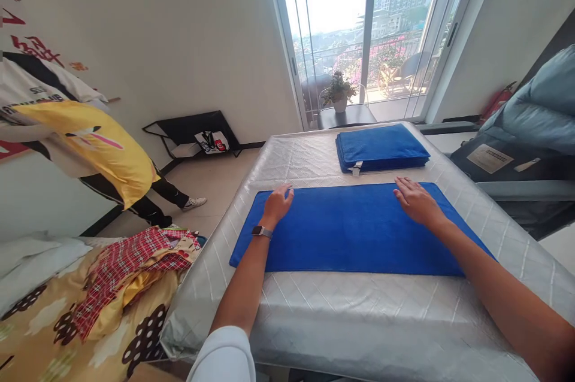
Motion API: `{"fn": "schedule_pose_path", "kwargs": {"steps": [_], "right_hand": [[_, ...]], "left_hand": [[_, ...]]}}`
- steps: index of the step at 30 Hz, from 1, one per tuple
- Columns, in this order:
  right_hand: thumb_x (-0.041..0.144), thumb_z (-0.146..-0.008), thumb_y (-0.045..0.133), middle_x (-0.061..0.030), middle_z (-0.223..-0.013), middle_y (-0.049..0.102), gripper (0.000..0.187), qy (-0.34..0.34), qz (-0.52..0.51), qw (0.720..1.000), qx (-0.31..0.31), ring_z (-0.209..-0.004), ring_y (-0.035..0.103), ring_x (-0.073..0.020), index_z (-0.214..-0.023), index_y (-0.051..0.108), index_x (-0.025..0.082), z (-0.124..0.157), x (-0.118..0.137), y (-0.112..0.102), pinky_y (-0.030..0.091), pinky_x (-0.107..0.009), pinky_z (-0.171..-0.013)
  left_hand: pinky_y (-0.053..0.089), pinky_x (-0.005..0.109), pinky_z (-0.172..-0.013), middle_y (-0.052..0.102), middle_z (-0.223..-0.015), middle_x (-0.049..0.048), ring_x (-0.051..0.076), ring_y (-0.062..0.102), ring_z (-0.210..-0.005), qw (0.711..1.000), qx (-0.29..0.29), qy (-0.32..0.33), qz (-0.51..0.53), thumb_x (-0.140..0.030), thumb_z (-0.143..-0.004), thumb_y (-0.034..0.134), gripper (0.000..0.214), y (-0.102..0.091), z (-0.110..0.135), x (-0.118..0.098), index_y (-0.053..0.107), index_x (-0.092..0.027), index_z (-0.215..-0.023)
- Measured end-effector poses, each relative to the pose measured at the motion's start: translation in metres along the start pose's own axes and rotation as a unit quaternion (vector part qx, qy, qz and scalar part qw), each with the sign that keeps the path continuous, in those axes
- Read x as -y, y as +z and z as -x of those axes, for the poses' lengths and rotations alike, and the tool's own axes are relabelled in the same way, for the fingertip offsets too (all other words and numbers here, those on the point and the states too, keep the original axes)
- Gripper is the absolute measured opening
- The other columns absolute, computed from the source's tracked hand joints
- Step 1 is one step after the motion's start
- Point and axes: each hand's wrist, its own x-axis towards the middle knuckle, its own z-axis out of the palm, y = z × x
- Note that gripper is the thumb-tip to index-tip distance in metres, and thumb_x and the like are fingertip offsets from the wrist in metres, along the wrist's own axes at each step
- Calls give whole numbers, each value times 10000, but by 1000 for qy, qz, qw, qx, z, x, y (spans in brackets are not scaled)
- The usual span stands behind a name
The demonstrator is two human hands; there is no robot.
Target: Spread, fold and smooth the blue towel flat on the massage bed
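A long blue towel (354, 229) lies spread flat across a silver quilted mattress (359, 310). My left hand (277, 202) rests palm down on the towel's far left part, fingers stretched out, a watch on the wrist. My right hand (415, 199) lies flat on the far right part, fingers spread. Neither hand holds anything. Behind the towel sits a folded stack of blue towels (381, 147) with a white tag at its front edge.
Another person (85, 148) in a yellow and white top bends over at the left. A heap of red plaid and patterned cloth (130, 268) lies on a low bed. A potted plant (339, 94) stands by the glass door. Grey bedding (539, 106) is piled at right.
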Motion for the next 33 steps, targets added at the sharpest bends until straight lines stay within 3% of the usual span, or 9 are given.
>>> {"fn": "schedule_pose_path", "kwargs": {"steps": [3,6,10,14,17,19,26,29,33], "right_hand": [[423,-1063,223,-152,-1630,391,648,-101,-28,994,37,-1538,311,-255,-1577,425,84,-22,73,11,232,-438,-1274],[399,-1054,243,-115,-1662,332,635,-95,-34,991,93,-1554,269,-246,-1616,371,131,-41,127,27,230,-430,-1272],[343,-1029,278,-100,-1671,312,655,-62,-28,989,131,-1561,248,-244,-1657,274,158,-48,149,48,206,-448,-1274],[422,-1051,230,-100,-1688,272,659,-42,-35,989,136,-1568,223,-232,-1655,277,162,-47,140,53,175,-445,-1280],[495,-1057,195,-101,-1696,256,689,-5,-35,987,155,-1573,206,-224,-1651,287,156,-44,112,46,149,-439,-1285],[523,-1052,182,-97,-1703,237,716,29,-25,986,164,-1576,196,-220,-1652,279,144,-39,78,38,140,-433,-1286],[537,-1043,142,-147,-1710,196,795,160,19,973,164,-1582,170,-253,-1647,222,25,-1,-66,12,135,-429,-1287],[531,-1045,130,-162,-1711,185,804,179,15,971,160,-1581,170,-268,-1642,216,1,6,-86,11,147,-437,-1287],[536,-1043,114,-158,-1715,170,812,174,18,970,169,-1586,147,-267,-1646,199,0,6,-86,13,130,-433,-1289]], "left_hand": [[355,372,-1224,548,-1526,126,225,472,-1451,988,88,126,11,-474,-1087,334,541,32,-9,-65,558,-154,-1461],[262,393,-1270,411,-1619,162,224,321,-1540,978,138,155,-14,-503,-1096,224,642,68,-18,-109,452,-100,-1541],[195,443,-1293,327,-1661,152,234,247,-1567,978,175,106,-33,-542,-1080,113,721,93,-21,-125,350,-107,-1604],[152,432,-1304,286,-1681,122,221,217,-1576,977,182,101,-32,-556,-1070,92,732,94,-19,-120,328,-135,-1620],[143,427,-1304,263,-1690,119,221,200,-1580,976,196,83,-34,-581,-1065,115,743,87,-18,-105,309,-137,-1629],[144,441,-1300,259,-1693,111,224,196,-1581,977,202,58,-41,-599,-1061,133,737,77,-16,-83,302,-166,-1634],[159,465,-1281,251,-1690,168,264,190,-1583,975,182,-75,-103,-635,-1052,131,791,21,-2,45,306,-116,-1623],[171,473,-1277,233,-1693,172,273,204,-1579,971,161,-127,-124,-655,-1043,109,820,10,4,79,299,-108,-1623],[168,461,-1282,239,-1689,178,280,212,-1576,972,145,-135,-126,-659,-1039,119,835,11,5,93,308,-87,-1617]]}}
